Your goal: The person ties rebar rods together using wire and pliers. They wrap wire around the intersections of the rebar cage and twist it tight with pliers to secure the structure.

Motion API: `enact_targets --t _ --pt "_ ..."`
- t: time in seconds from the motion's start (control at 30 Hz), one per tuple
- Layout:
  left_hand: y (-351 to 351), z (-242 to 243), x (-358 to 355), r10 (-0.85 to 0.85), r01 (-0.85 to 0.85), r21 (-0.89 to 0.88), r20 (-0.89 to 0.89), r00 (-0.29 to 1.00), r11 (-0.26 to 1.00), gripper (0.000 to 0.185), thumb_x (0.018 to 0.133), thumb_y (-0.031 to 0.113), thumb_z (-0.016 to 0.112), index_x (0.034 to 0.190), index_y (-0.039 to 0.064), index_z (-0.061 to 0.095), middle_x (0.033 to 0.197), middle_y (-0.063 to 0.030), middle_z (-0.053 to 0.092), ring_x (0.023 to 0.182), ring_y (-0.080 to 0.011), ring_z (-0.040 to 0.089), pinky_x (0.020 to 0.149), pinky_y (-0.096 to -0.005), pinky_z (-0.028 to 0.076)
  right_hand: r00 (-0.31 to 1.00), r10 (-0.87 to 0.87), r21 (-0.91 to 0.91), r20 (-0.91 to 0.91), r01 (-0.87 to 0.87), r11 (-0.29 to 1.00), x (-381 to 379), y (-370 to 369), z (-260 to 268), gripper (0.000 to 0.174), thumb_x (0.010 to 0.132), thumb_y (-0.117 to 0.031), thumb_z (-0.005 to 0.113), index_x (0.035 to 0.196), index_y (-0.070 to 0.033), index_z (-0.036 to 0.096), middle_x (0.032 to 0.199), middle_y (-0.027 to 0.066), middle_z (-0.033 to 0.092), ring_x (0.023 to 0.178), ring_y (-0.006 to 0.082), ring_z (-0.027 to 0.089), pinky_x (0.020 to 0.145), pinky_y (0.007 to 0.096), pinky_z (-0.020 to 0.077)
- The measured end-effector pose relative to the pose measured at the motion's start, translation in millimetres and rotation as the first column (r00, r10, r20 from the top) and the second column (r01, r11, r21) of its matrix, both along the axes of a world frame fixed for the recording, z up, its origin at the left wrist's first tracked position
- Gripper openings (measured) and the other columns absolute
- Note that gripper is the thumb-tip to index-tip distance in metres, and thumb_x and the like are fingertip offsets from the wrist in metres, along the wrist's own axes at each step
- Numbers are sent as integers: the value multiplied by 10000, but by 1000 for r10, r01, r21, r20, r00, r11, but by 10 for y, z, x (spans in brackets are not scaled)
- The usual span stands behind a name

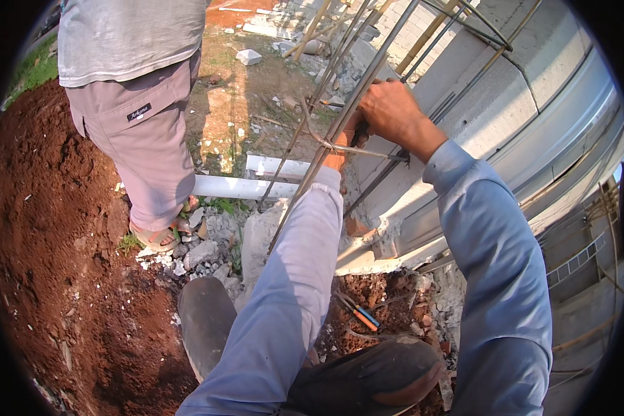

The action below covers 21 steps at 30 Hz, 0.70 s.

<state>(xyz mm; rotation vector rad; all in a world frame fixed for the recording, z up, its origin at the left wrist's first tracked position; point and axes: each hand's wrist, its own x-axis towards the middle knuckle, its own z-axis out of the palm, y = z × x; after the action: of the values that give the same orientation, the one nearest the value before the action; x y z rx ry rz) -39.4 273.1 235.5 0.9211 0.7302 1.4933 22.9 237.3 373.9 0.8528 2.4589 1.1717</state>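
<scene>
Both my hands meet at an upright cage of steel reinforcing bars (373,78) beside a concrete block wall. My right hand (392,112) is curled at the bars, its fingertips partly hidden. Reaching in behind a long bar, my left hand (343,143) is largely covered by the steel and by my right hand. Something small and dark shows between the two hands, too hidden to name. A bent steel stirrup (364,152) crosses just below them. Lower down, a pair of pliers with orange and blue handles (365,317) lies on the red soil near my knee.
A person in a grey shirt and pink trousers (130,135) stands at left on rubble beside a red soil mound (47,218). White pipes (244,187) lie behind the bars. The concrete wall (468,104) rises at right, with a ladder (577,260) farther off.
</scene>
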Motion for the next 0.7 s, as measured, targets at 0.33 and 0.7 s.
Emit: enact_targets --t 0.33,0.7 --pt "7 -39 48 -27 23 108 39 999 994 328 934 367 535 767 103 634 672 6 564 593 -99 490 549 -254 368 998 63 32 -10 -63 998 13 -9 -172 98 817 -146 630 838 -129 725 948 38 697 1035 212 617 846 378 486" --pt "52 -169 -172 -175 153 122 189 966 981 310 946 366 605 946 66 684 776 3 618 683 -90 517 604 -222 385 274 133 -46 -953 -560 827 1125 -1594 -148 137 753 -74 772 733 -22 647 638 76 588 550 204 552 519 315 415"
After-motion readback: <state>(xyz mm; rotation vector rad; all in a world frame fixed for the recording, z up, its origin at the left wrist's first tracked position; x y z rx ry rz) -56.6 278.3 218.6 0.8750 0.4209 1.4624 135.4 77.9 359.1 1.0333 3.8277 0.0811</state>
